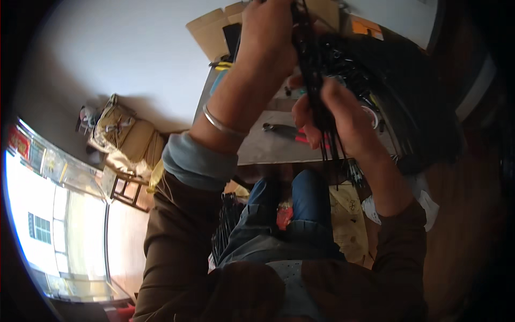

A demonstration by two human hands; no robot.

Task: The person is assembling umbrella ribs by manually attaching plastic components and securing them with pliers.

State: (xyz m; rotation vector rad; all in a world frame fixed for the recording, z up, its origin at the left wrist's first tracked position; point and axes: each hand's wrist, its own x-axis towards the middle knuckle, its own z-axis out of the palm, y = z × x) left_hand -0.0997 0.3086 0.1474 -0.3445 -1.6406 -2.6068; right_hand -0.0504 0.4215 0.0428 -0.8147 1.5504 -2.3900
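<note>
A bundle of long, thin black strands (308,56) hangs in front of me over the table, its loose ends spreading downward. My left hand (268,32) is raised at the top edge of the view, closed at the bundle's upper part; its fingertips are partly cut off. Lower down, my right hand (340,115) is closed around the strands, thumb and fingers on either side. Below the hands, a tool with a metal head and red-and-dark handles (284,130) lies on the grey table (263,153). The strands are blurred, so their exact kind is unclear.
Behind the hands lies a heap of black parts (348,67), with an open cardboard box (208,36) at the far left. A tape roll (370,116) sits at right beside a large black covering (424,102). More black strands (228,220) stand by my left leg.
</note>
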